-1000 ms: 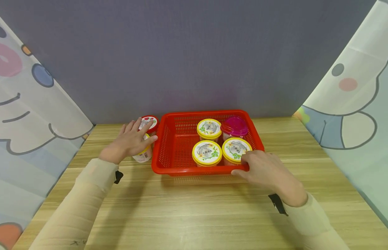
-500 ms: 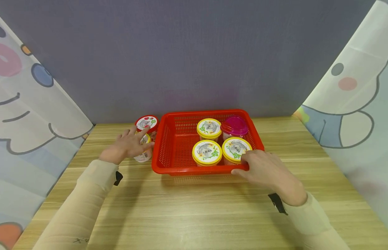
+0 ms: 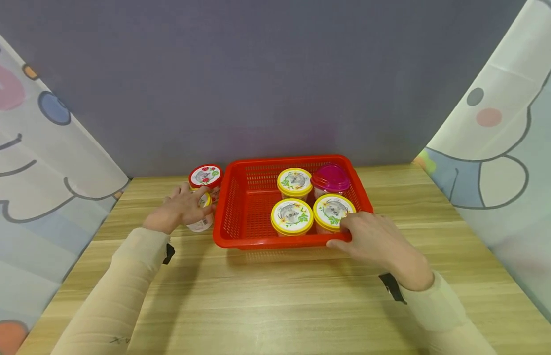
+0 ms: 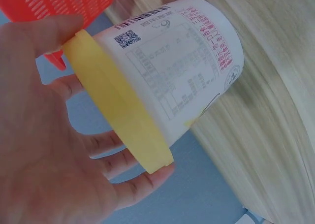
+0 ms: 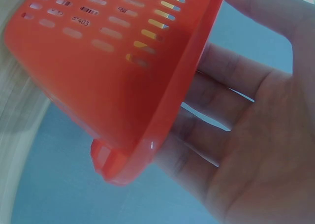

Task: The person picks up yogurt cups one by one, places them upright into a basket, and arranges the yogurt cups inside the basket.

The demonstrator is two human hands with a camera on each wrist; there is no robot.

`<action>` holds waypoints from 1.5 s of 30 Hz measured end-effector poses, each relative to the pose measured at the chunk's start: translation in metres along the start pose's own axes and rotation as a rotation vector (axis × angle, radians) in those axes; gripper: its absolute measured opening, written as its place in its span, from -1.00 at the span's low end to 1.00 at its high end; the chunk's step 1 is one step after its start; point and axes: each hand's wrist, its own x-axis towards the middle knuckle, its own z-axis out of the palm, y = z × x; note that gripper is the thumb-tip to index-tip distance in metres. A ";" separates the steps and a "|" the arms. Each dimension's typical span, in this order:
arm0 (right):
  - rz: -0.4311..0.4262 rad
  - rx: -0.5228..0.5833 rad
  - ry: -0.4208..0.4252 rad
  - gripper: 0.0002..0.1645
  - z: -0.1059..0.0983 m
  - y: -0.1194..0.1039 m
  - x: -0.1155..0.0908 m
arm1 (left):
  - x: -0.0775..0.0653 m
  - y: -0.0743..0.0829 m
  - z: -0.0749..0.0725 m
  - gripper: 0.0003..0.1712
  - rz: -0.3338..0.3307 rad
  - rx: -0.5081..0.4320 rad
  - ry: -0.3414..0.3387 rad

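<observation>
Got 1 yellow-lidded tub gripped in left hand, plus holding the red basket by its rim with right hand.

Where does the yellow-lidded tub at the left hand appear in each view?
Head: the tub, left of the red basket, partly behind the left hand.
Left wrist: upper centre, its yellow lid facing the hand.
Right wrist: not visible.
Shared landmark: the red basket, in all three.

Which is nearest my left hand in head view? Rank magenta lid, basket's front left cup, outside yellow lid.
1. Outside yellow lid: at left hand, left of basket.
2. Front left cup: inside basket, front middle.
3. Magenta lid: basket's back right corner.
</observation>
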 end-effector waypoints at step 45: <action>-0.004 0.005 -0.004 -0.56 0.001 0.000 0.001 | -0.005 0.000 -0.014 -0.30 0.058 0.006 0.168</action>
